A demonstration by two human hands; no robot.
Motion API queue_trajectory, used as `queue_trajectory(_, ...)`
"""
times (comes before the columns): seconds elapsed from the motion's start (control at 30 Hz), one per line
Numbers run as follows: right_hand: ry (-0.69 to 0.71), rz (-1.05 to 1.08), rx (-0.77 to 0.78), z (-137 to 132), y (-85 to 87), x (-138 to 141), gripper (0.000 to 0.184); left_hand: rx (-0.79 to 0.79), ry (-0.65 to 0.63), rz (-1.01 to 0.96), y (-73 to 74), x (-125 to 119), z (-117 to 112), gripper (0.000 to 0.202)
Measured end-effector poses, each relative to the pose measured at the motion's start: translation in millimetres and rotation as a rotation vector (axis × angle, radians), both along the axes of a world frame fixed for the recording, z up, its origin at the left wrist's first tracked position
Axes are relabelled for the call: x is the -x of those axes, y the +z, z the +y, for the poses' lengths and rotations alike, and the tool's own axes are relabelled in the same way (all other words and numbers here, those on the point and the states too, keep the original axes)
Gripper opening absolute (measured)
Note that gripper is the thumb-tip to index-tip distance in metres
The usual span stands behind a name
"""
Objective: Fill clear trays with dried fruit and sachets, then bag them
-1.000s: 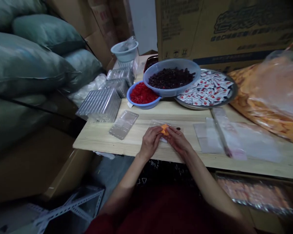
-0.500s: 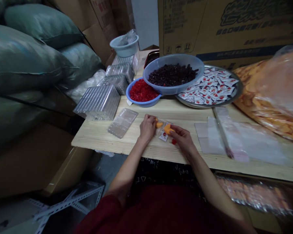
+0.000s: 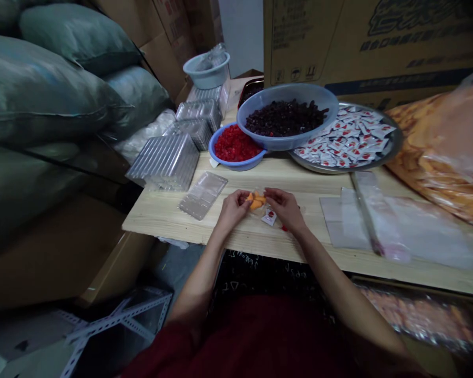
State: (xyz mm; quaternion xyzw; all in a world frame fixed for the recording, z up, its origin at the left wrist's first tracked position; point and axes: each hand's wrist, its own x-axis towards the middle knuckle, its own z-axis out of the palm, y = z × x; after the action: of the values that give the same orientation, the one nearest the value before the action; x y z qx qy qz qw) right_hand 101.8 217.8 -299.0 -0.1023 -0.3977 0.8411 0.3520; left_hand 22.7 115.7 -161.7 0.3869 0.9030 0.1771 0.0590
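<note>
Wooden table (image 3: 173, 218), bowls (image 3: 236, 149), tray (image 3: 392, 149), bags (image 3: 398, 231)

dim indoor light | dark vignetted corners | blurred, warped edges

bowls (image 3: 236, 149) block behind, bare table (image 3: 161, 215) leftward

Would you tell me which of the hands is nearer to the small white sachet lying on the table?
Right. The right hand is just beside the white sachet; the left hand sits farther left, past the orange pieces.
</note>
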Motion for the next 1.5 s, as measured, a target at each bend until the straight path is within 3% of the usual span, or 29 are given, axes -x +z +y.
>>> queue_trajectory(0.13, -0.165, -0.119, -0.223, 5.6, -9.5, 2.2, 0.033, 0.205, 0.004, 0.208, 1.2, -5.2, 1.0, 0.019)
queue_trajectory(0.27, -0.185, -0.097, -0.392, 0.6, -8.7, 0.9, 0.029, 0.295, -0.035, 0.487, -5.1, -12.9, 3.2, 0.010)
queue_trajectory(0.37, -0.175, -0.065, -0.434, -4.4, -4.8, -1.0, 0.028, 0.326, -0.071, 0.540, -12.3, -8.8, 0.5, 0.007)
queue_trajectory(0.47, -0.162, -0.060, -0.407, -7.8, -0.2, -4.0, 0.026, 0.268, -0.182, 0.512, -16.1, -8.6, -3.1, 0.021)
queue_trajectory(0.53, -0.158, -0.046, -0.316, -8.7, 4.3, -7.0, 0.026, 0.106, -0.238, 0.461, -17.5, -18.3, -2.2, 0.031)
queue_trajectory(0.63, -0.090, 0.008, 0.010, -5.5, 12.8, -15.1, 0.036, -0.086, -0.392, 0.380, -24.1, -43.2, 6.4, 0.043)
queue_trajectory(0.73, 0.159, 0.133, 0.352, 3.4, 19.3, -32.0, 0.052, 0.081, -0.690, 0.373, -37.5, -59.0, 17.2, 0.054)
queue_trajectory(0.77, 0.241, 0.175, 0.420, 6.4, 20.4, -39.8, 0.056, 0.159, -0.714, 0.411, -41.9, -59.7, 19.3, 0.057)
queue_trajectory(0.83, 0.324, 0.221, 0.464, 10.3, 20.7, -55.8, 0.058, 0.256, -0.591, 0.532, -47.6, -56.9, 19.5, 0.059)
queue_trajectory(0.87, 0.298, 0.213, 0.432, 10.4, 19.9, -62.7, 0.055, 0.281, -0.518, 0.583, -47.9, -54.9, 17.8, 0.057)
queue_trajectory(0.93, 0.103, 0.126, 0.255, 7.1, 16.0, -71.3, 0.045, 0.318, -0.500, 0.611, -42.2, -51.6, 11.3, 0.052)
queue_trajectory(1.0, -0.172, -0.025, -0.075, 0.3, 7.8, -71.3, 0.036, 0.309, -0.553, 0.581, -26.8, -47.1, 1.6, 0.045)
queue_trajectory(1.07, -0.344, -0.209, -0.460, -7.2, -5.3, -64.1, 0.036, 0.217, -0.412, 0.600, -2.7, -35.5, -11.0, 0.037)
queue_trajectory(1.17, -0.286, -0.443, -0.875, -15.5, -30.1, -48.9, 0.064, 0.111, 0.036, 0.674, 38.6, 0.7, -33.1, 0.029)
queue_trajectory(1.23, -0.198, -0.536, -0.999, -17.8, -44.8, -41.8, 0.088, 0.159, 0.202, 0.563, 59.3, 29.8, -46.5, 0.023)
queue_trajectory(1.37, -0.137, -0.543, -1.096, -17.3, -59.9, -42.7, 0.098, 0.212, 0.285, 0.354, 72.0, 67.9, -61.0, 0.014)
queue_trajectory(1.5, -0.075, -0.457, -1.158, -18.4, -64.8, -56.7, 0.094, 0.200, 0.291, 0.329, 68.9, 74.4, -61.0, 0.021)
